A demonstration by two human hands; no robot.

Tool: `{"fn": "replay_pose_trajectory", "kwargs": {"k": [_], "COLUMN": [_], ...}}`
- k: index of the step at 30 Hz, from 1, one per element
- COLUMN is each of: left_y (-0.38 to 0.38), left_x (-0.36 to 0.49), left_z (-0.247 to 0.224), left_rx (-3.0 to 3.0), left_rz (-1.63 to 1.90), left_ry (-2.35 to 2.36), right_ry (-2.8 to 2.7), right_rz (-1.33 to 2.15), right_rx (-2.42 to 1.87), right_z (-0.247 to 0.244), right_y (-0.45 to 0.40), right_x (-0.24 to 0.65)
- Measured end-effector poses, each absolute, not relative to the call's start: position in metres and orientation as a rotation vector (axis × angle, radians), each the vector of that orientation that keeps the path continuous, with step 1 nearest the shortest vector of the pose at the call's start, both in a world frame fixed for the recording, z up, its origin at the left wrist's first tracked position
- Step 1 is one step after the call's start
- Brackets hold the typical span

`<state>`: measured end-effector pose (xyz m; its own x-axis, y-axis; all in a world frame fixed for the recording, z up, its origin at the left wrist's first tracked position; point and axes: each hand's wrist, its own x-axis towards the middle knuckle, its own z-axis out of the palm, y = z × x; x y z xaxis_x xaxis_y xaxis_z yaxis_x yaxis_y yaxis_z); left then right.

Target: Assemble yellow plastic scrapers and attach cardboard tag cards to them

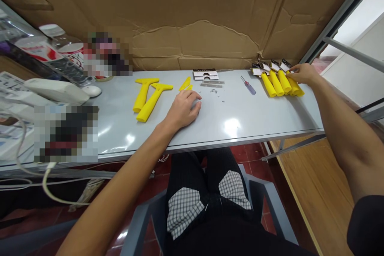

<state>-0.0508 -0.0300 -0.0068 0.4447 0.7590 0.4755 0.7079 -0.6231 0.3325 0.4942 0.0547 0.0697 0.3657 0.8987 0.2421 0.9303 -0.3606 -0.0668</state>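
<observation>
The right hand [303,74] has open fingers on the yellow scrapers [277,84]. The left hand [182,109] sits curled on the counter [240,132] by tiny screws [214,91]; I can't tell if it holds anything.

Creased cardboard [192,16] backs the table [270,120]; red floor tiles [252,156]; wooden flooring [315,184].

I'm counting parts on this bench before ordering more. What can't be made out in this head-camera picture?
- Head view: whatever lies under the left hand is hidden by its palm and fingers.
- Head view: the right hand covers part of the nearest packaged yellow handle.
- Head view: the metal bits are too small to identify or count.
- Head view: the upper pixelated patch and lower pixelated patch blur out what lies there.
</observation>
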Motion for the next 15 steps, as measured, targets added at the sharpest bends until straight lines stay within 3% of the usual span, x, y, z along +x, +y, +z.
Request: {"fn": "replay_pose_trajectory", "kwargs": {"k": [5, 15], "left_y": [-0.031, -0.029], "left_x": [-0.051, -0.052], "left_z": [-0.006, -0.007], "left_rx": [2.591, 2.604], "left_rz": [0.914, 0.912], "left_ry": [1.332, 1.325], "right_ry": [-1.564, -1.373], "right_rz": [0.017, 0.109], "right_rx": [-2.431, -2.377], "right_z": [0.074, 0.075], "right_y": [0.042, 0.031], "right_x": [0.494, 0.493]}}
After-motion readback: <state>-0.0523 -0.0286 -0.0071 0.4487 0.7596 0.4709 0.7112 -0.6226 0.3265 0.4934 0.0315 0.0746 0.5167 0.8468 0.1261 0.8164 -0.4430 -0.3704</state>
